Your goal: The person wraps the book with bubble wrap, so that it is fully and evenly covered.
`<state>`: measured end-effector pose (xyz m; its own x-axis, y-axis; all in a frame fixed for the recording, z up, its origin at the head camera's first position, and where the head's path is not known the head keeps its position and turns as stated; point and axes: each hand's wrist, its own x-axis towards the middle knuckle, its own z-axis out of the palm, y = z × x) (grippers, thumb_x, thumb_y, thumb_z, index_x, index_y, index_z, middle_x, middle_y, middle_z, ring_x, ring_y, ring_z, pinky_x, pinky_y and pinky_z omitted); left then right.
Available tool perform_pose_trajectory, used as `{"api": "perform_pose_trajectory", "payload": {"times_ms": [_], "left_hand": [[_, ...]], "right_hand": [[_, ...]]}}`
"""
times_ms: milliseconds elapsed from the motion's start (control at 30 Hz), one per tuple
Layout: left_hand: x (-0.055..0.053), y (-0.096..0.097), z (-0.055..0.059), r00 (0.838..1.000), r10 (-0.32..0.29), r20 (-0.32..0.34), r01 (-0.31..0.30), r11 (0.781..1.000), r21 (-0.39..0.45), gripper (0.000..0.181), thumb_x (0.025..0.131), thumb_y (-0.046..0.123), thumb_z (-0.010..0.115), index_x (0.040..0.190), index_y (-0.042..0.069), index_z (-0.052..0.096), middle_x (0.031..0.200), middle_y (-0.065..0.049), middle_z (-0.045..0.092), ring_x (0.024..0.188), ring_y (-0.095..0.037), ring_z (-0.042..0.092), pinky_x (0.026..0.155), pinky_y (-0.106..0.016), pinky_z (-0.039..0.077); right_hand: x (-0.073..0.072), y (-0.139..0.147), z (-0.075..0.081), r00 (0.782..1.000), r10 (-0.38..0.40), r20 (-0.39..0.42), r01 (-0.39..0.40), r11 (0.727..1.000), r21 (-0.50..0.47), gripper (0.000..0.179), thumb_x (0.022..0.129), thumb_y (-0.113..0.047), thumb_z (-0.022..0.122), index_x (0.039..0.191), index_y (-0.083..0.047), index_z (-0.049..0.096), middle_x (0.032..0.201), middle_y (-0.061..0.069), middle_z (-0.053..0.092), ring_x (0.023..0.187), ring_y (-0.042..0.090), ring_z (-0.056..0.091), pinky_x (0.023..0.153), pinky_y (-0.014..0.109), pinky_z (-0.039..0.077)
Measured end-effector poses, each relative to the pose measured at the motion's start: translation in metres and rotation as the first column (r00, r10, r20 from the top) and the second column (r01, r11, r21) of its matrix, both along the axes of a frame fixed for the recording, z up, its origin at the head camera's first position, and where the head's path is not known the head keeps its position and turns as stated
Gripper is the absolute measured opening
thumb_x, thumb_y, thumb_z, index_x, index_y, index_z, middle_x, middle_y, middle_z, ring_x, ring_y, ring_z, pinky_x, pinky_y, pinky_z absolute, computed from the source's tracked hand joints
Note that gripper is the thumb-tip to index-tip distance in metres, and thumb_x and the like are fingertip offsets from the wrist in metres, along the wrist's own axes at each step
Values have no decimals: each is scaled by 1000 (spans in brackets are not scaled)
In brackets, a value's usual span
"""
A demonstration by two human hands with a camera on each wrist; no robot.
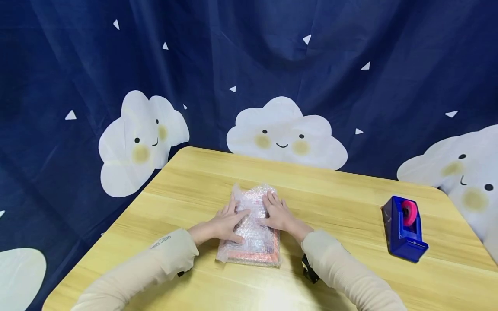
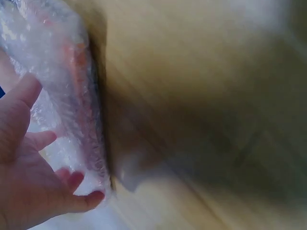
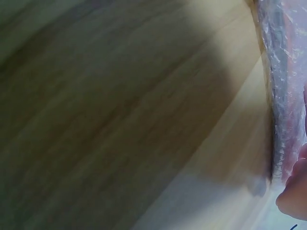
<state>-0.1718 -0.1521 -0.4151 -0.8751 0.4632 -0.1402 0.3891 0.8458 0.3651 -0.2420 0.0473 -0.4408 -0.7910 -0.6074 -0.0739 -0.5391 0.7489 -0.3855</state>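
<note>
A flat rectangular item with an orange-red border, wrapped in bubble wrap point(image 1: 253, 248), lies on the table in the head view. Across its left side rests my left hand point(image 1: 227, 223), fingers spread over the plastic. My right hand point(image 1: 278, 214) lies on the right side, its fingers pointing toward the far end. Seen from the left wrist, the left fingers point(image 2: 86, 201) reach along the wrapped edge. Only some fingertips point(image 3: 295, 194) of the right hand show in the right wrist view, beside the wrapped side. The wrap's far end is loose and crumpled.
A blue tape dispenser point(image 1: 404, 233) with a pink tape roll point(image 1: 409, 213) stands on the right part of the wooden table point(image 1: 330, 259). Behind the table hangs a dark blue curtain point(image 1: 210, 56) with smiling clouds.
</note>
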Motion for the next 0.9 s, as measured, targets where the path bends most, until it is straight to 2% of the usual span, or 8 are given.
{"api": "perform_pose_trajectory", "payload": {"times_ms": [67,167,300,433,600,733,800,900], "left_hand": [[-5,2,-1,1000,-23,2,24,999,-24,88,69,39,76,139,8,33,146,-31,1,133,-48,8,99,-64,23],[-14,3,1,995,-94,24,95,995,-40,89,68,40,76,136,3,33,147,-30,0,134,-48,7,105,-59,16],[-23,4,7,984,-147,103,151,988,-31,90,68,39,77,134,0,30,147,-30,3,134,-48,6,109,-52,8],[-26,5,11,975,-142,173,149,988,-31,91,68,39,77,135,2,26,147,-30,1,133,-49,3,110,-51,6],[-27,7,13,977,-127,173,138,989,-55,95,67,40,77,137,3,25,147,-29,3,133,-48,5,109,-52,8],[-24,9,12,978,-103,181,118,990,-75,97,65,41,78,138,6,25,148,-27,7,134,-47,7,109,-53,9],[-23,9,10,979,-102,178,121,988,-96,100,64,45,77,141,9,23,149,-24,7,134,-46,8,108,-55,10],[-22,11,13,980,-82,181,109,983,-145,102,64,46,76,143,12,21,151,-20,8,136,-42,8,108,-54,12]], "right_hand": [[-1,1,-1,1000,-1,8,1,1000,-5,86,84,-41,62,143,3,18,149,23,4,138,35,2,108,57,6],[-1,4,-3,1000,4,26,-3,1000,-26,85,85,-41,60,144,3,16,150,22,1,138,35,-1,107,59,5],[-4,7,-6,996,52,75,-44,993,-109,84,88,-38,57,143,5,10,149,24,-5,137,37,-7,103,64,3],[-8,12,-5,982,107,158,-72,974,-216,78,91,-32,52,143,5,7,148,24,-11,136,37,-13,102,65,-4],[-12,17,2,962,134,240,-66,960,-273,68,95,-31,41,144,2,7,148,19,-13,136,33,-17,104,58,-9],[-6,20,2,964,124,234,-59,962,-268,71,94,-34,44,144,1,9,149,18,-11,137,32,-13,105,58,-4],[0,21,0,969,117,217,-57,963,-263,75,93,-36,48,144,2,9,149,20,-9,137,33,-11,104,61,-1],[12,22,-1,972,111,205,-57,966,-254,83,90,-38,52,143,5,5,148,23,-10,137,35,-9,101,66,0]]}}
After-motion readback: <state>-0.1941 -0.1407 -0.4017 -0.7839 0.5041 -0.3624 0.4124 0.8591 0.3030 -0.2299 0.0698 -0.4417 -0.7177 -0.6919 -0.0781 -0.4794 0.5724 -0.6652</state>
